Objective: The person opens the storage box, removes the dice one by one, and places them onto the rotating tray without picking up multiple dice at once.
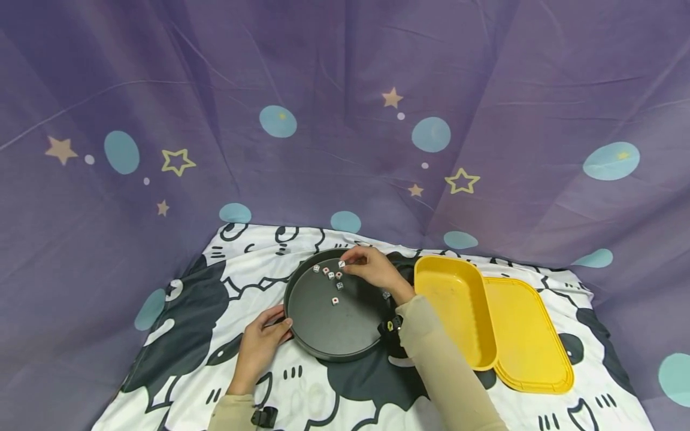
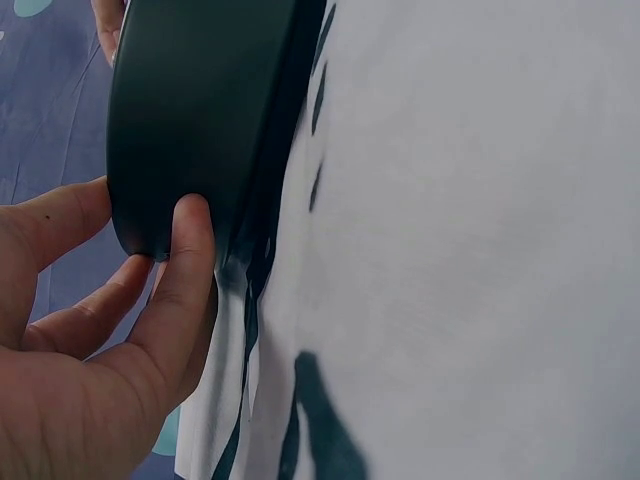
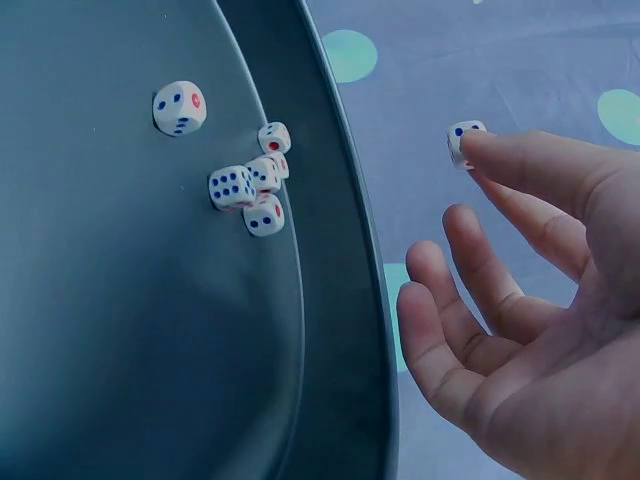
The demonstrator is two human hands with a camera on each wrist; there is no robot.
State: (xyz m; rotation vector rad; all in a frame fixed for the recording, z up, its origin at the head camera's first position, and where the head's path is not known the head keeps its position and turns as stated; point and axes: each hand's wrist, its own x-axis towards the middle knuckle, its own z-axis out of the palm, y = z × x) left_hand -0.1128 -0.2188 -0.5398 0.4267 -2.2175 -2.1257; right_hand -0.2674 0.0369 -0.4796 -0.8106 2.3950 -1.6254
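A round dark pan (image 1: 345, 335) lies on the cloth, with several white dice (image 1: 335, 301) inside it, most of them near its far side. At the pan's left edge, my left hand (image 1: 260, 345) grips the side wall, fingertips and thumb against it; the left wrist view shows that wall (image 2: 200, 110) close up. My right hand (image 1: 375, 270) reaches over the far part of the pan and pinches one white die (image 3: 464, 143) between thumb and index finger. In the right wrist view its other fingers are loosely bent, and a cluster of dice (image 3: 232, 187) lies by the pan's inner edge.
Right of the pan stands a yellow open box (image 1: 455, 311), beside a flat yellow lid (image 1: 533, 335). Black-and-white patterned cloth (image 1: 302, 395) covers the table. A purple curtain (image 1: 345, 161) with stars and blue dots hangs behind.
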